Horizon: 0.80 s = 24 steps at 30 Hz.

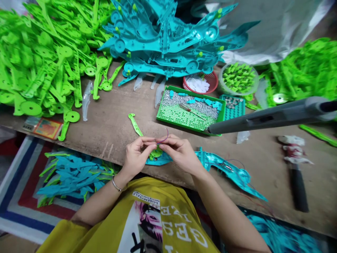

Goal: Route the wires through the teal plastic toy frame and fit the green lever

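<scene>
My left hand [137, 151] and my right hand [179, 151] meet fingertip to fingertip near the table's front edge. Between their pinched fingers runs a thin red-and-purple wire [167, 133], its end curling up. Below them lies a long teal plastic shell [238, 175], partly covered by my right hand. Thin wires trail over the shell's right part. A light green plastic arm [135, 124] with a round end sits under my left fingers, at the shell's left end. Exactly what the fingertips press on is hidden.
A green tray [179, 119] holds screws, small teal parts and a screwdriver [192, 111]. A grey powered tool [263, 116] juts in from the right. Behind stand stacked teal shells [168, 45], a red basket [214, 82] and green part piles [39, 63]. A black-handled hammer [297, 182] lies right.
</scene>
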Each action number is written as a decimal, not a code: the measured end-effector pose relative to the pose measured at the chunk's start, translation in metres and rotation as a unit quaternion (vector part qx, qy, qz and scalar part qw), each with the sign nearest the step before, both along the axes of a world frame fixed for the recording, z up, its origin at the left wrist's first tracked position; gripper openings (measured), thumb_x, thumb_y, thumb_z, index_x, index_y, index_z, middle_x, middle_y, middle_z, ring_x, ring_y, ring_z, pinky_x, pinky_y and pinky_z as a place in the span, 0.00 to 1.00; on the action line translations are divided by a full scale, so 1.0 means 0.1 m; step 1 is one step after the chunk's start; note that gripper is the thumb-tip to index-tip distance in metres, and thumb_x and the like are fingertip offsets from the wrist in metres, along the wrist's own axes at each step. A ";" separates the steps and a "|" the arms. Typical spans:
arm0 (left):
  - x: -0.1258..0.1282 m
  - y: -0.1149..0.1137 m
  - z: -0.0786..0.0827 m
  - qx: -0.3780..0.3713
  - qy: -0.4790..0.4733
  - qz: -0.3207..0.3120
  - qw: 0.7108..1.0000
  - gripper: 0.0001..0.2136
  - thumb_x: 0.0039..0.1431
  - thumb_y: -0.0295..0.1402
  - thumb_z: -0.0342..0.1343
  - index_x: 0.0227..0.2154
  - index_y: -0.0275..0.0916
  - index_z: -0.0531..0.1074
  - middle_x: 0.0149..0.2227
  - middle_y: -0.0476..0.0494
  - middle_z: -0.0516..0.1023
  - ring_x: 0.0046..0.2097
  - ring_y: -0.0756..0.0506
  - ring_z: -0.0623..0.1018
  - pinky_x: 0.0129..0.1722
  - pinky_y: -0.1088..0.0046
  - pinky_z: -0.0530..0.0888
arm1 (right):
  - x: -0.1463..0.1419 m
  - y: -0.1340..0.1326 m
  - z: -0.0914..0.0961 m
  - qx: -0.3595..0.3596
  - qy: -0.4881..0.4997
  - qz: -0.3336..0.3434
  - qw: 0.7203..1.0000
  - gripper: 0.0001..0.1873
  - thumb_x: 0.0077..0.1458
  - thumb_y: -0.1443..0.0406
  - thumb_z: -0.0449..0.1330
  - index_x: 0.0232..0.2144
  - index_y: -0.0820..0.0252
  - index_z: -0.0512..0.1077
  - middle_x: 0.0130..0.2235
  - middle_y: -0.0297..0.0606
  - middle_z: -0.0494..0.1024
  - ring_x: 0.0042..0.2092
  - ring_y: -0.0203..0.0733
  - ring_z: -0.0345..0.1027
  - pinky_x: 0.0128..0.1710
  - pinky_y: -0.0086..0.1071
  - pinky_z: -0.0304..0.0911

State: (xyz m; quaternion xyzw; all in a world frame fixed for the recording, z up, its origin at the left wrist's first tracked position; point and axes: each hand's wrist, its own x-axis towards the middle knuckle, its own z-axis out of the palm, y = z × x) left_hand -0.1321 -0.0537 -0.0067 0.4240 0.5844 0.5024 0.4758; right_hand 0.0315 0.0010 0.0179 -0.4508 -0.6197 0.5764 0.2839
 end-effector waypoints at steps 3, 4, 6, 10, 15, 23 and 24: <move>0.00 0.00 0.00 -0.005 -0.031 0.000 1.000 0.11 0.57 0.35 0.63 0.41 0.38 0.76 0.34 0.46 0.83 0.35 0.49 0.82 0.37 0.75 0.79 | -0.04 0.00 -0.01 -0.029 0.002 0.012 1.000 0.10 0.57 0.62 0.60 0.34 0.56 0.81 0.34 0.38 0.76 0.30 0.35 0.71 0.33 0.33 0.71; 0.00 0.00 0.00 -0.008 -0.045 0.002 0.999 0.12 0.56 0.36 0.63 0.42 0.38 0.76 0.33 0.46 0.83 0.34 0.49 0.82 0.36 0.75 0.79 | -0.05 0.00 -0.01 -0.035 0.006 0.014 0.999 0.11 0.57 0.61 0.59 0.35 0.56 0.81 0.34 0.38 0.75 0.29 0.34 0.70 0.30 0.31 0.71; 0.00 0.00 0.00 -0.013 -0.066 0.009 0.998 0.12 0.56 0.37 0.63 0.41 0.37 0.75 0.31 0.46 0.83 0.33 0.49 0.82 0.35 0.74 0.79 | -0.07 0.00 -0.01 -0.036 0.009 0.015 0.999 0.11 0.57 0.61 0.59 0.36 0.56 0.81 0.35 0.38 0.75 0.28 0.34 0.69 0.28 0.30 0.70; -0.02 -0.01 -0.01 -0.010 -0.046 0.010 0.999 0.12 0.57 0.37 0.63 0.42 0.38 0.75 0.32 0.46 0.83 0.33 0.49 0.82 0.36 0.75 0.78 | -0.09 -0.01 -0.02 -0.026 -0.002 0.013 1.000 0.11 0.57 0.61 0.59 0.35 0.56 0.82 0.34 0.39 0.76 0.29 0.35 0.68 0.28 0.30 0.69; -0.05 -0.02 -0.03 0.005 -0.006 0.010 1.000 0.12 0.58 0.36 0.62 0.44 0.39 0.75 0.34 0.46 0.83 0.35 0.49 0.81 0.38 0.75 0.78 | -0.09 -0.02 -0.07 -0.051 -0.010 -0.017 0.999 0.13 0.55 0.60 0.62 0.40 0.58 0.80 0.35 0.39 0.77 0.30 0.37 0.70 0.29 0.32 0.69; -0.10 -0.02 -0.05 0.010 0.060 -0.008 0.998 0.10 0.58 0.33 0.61 0.43 0.40 0.78 0.34 0.47 0.83 0.34 0.51 0.81 0.36 0.78 0.77 | -0.05 0.02 -0.10 -0.047 0.006 -0.088 0.995 0.22 0.55 0.59 0.60 0.51 0.57 0.75 0.41 0.38 0.81 0.40 0.40 0.73 0.44 0.38 0.70; -0.10 -0.02 -0.05 0.012 0.070 -0.021 0.997 0.09 0.59 0.33 0.61 0.42 0.40 0.78 0.34 0.47 0.83 0.34 0.51 0.81 0.36 0.79 0.77 | -0.05 0.03 -0.09 -0.054 0.018 -0.095 0.994 0.24 0.55 0.59 0.60 0.54 0.56 0.73 0.41 0.37 0.82 0.41 0.40 0.73 0.46 0.38 0.69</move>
